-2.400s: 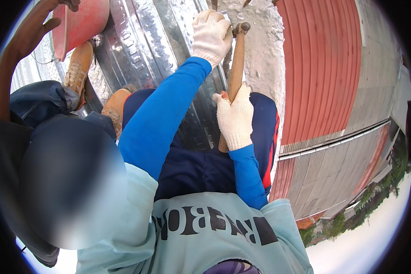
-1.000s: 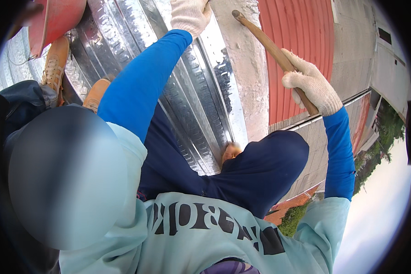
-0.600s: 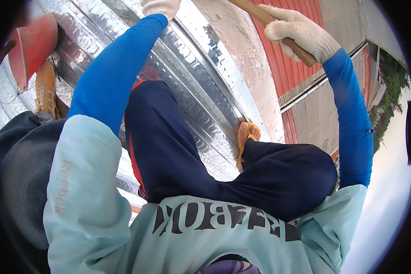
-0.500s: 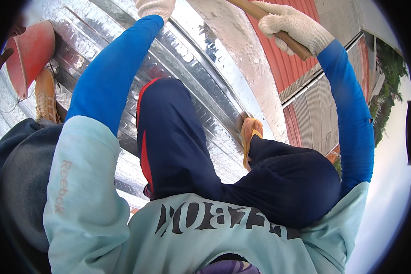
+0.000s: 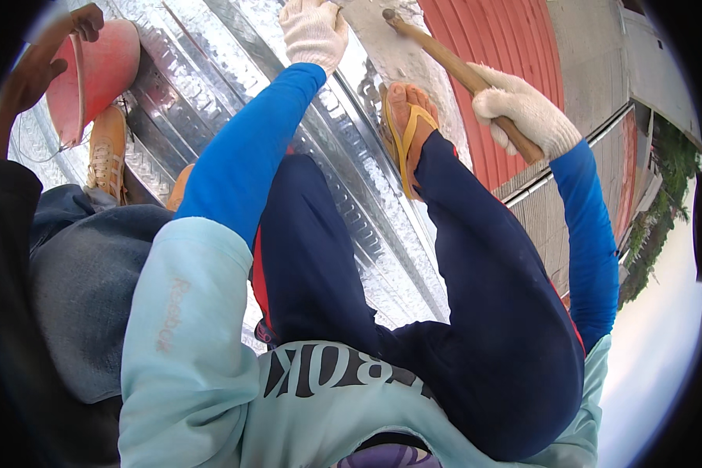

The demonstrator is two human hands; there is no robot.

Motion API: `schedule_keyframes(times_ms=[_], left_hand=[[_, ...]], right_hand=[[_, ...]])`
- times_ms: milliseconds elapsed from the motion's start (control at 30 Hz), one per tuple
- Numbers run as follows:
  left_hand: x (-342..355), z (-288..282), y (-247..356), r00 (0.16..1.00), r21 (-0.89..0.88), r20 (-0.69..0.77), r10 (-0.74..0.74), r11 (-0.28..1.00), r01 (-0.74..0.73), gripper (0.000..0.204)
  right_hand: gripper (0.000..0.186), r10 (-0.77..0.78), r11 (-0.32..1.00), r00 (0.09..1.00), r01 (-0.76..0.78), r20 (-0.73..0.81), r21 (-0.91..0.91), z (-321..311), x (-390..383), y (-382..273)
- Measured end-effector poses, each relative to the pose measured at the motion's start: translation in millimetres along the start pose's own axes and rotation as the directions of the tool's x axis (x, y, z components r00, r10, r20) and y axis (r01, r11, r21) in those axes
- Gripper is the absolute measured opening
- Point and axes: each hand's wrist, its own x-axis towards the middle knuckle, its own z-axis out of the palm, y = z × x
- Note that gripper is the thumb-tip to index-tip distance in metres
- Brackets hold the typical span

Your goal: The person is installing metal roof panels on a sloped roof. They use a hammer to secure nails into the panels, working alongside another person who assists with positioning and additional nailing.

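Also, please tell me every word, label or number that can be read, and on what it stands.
Large dark lettering on the pale green shirt front: partly folded; wording not repeated here.
Faint reddish lettering on its left sleeve: wording not repeated.
Small mark on the trousers, left hip: too small to read.
Hammer: none seen.

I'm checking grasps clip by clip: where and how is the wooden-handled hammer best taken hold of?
Probably by the handle's lower-right end, coming from the person's right, where the gloved right hand holds it. The hammer is long and slender, slanting with its dark end toward the upper left, so this grip leaves that end free.
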Motion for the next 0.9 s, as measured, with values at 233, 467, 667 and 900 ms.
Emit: schedule_keyframes(times_ms=[233, 467, 667, 900], left_hand=[[-4, 0, 5, 1.000, -0.051, -0.007, -0.005, 0.999, 0.004, 0.013], [-5, 7, 8, 0.999, -0.079, -0.036, 0.021, 0.997, -0.024, 0.010], [-7, 9, 6, 0.997, -0.120, -0.079, 0.020, 0.992, -0.029, 0.010], [-4, 5, 10, 0.995, -0.132, -0.094, -0.014, 0.991, 0.002, 0.011]], right_hand=[[0.067, -0.049, 0.805, 0.998, 0.067, -0.047, 0.589, 37, -2, 62], [0.058, 0.014, 0.949, 0.973, 0.060, -0.232, 0.310, 80, 52, 86], [0.057, -0.180, 0.984, 0.918, 0.170, -0.354, -0.058, 99, 66, 79], [0.050, -0.258, 0.958, 0.874, 0.178, -0.411, -0.223, 106, 88, 96]])
